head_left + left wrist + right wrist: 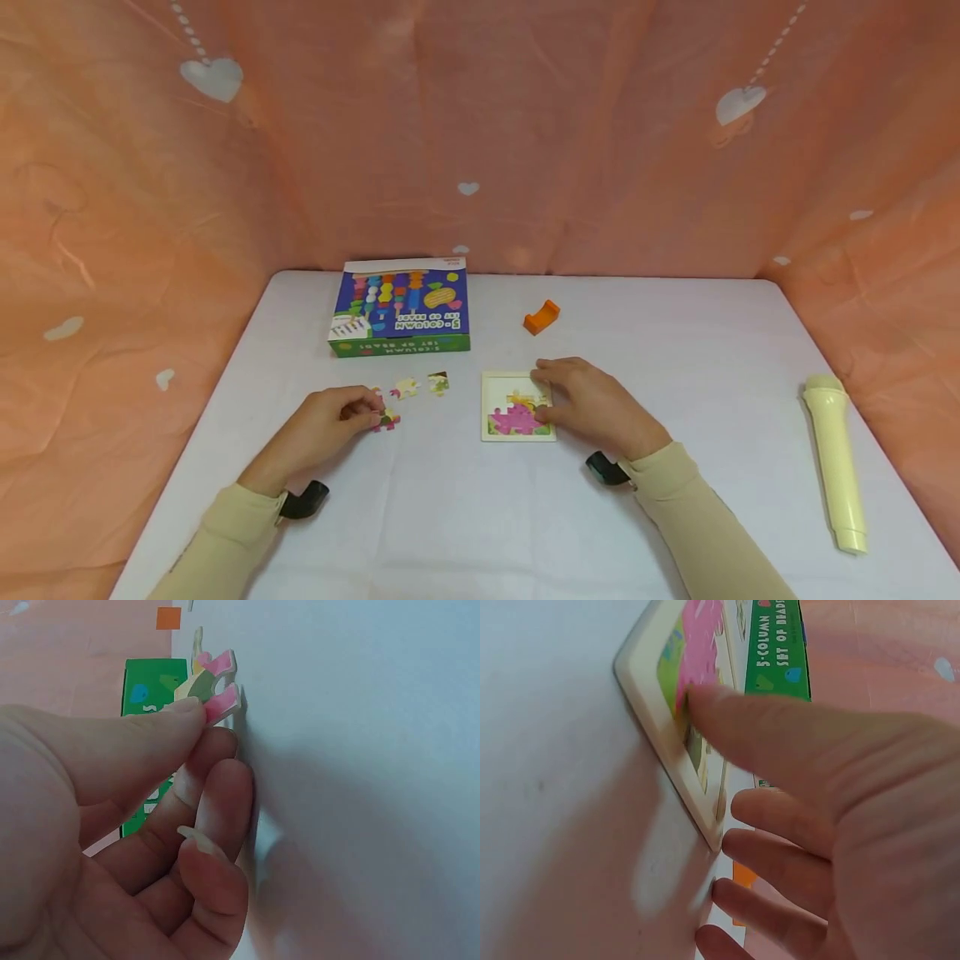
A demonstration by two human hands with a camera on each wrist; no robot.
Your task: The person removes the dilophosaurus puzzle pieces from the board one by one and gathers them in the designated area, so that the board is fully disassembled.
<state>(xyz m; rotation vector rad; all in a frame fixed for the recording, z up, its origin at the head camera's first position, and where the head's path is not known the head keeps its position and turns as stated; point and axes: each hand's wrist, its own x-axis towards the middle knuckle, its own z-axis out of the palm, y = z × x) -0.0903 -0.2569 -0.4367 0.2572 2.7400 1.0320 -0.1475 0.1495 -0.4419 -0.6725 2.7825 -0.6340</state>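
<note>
Bare hands at work: the left hand (326, 419) pinches a pink, green and pale-yellow puzzle piece (199, 685), while the right hand (596, 407), fingers extended, rests its thumb on a square, cream-framed puzzle tray (497, 392), partly filled with magenta, on the white worktop (450, 517).

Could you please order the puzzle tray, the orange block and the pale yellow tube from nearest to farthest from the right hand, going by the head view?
1. Puzzle tray: at the fingertips of the right hand, on its left.
2. Orange block: beyond the hand, slightly left.
3. Pale yellow tube: well off to the right.
</note>
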